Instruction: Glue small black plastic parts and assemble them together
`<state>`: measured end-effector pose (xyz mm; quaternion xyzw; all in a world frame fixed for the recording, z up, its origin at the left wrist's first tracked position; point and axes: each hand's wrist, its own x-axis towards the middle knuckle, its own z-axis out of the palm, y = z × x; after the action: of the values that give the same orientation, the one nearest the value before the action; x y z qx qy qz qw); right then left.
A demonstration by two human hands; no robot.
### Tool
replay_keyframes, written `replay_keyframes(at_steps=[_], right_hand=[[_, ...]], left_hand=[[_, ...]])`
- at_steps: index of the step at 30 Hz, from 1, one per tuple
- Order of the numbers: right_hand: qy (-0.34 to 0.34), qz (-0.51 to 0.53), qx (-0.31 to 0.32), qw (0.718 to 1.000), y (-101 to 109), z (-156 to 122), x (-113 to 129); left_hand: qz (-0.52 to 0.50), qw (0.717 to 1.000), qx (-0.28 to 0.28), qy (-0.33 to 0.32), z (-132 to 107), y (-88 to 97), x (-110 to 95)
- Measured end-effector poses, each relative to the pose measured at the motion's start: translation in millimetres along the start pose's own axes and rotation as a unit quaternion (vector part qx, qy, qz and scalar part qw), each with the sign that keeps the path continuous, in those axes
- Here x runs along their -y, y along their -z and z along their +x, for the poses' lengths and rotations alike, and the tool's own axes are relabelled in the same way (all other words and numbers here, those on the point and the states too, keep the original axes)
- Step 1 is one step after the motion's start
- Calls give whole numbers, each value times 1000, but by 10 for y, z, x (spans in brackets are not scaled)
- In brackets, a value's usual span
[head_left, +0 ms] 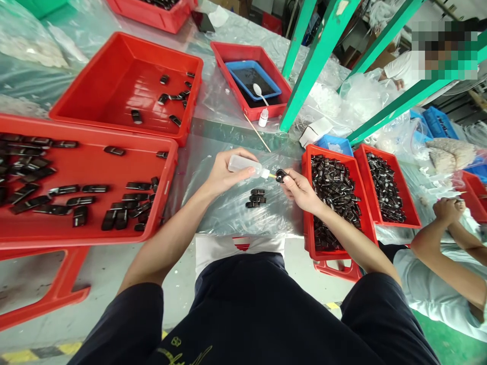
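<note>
My left hand (224, 172) is closed around a small clear squeeze bottle (243, 164), held sideways with its nozzle pointing right. The nozzle tip touches a small black plastic part (280, 176) pinched in the fingers of my right hand (300, 190). Three similar black parts (256, 198) lie on the plastic-covered table just below the hands.
Red trays surround the hands: one with scattered black parts (87, 167) at left, a nearly bare one (125, 76) behind it, two heaped full (331, 203) (384, 187) at right. A red tray holding a blue dish and spoon (253, 78) stands behind. Green frame posts (315, 56) rise at back right. Another person's arms (449, 238) work at the right.
</note>
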<state>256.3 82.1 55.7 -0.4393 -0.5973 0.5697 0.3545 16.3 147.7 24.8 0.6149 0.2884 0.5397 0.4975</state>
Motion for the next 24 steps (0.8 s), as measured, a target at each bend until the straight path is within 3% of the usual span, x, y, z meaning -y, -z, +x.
replay_keyframes(at_steps=[5,12,24], right_hand=[[-9,44,22,999,-69,3,-60],[-11,59,52,997,-108,21,-95],[-1,49,65,997,-94,35,-119]], left_hand=[[37,999,0,-37,-12,32,-2],[6,994,-9,-108,-32,27,-9],[37,993,-11,-113,-42,62,-37]])
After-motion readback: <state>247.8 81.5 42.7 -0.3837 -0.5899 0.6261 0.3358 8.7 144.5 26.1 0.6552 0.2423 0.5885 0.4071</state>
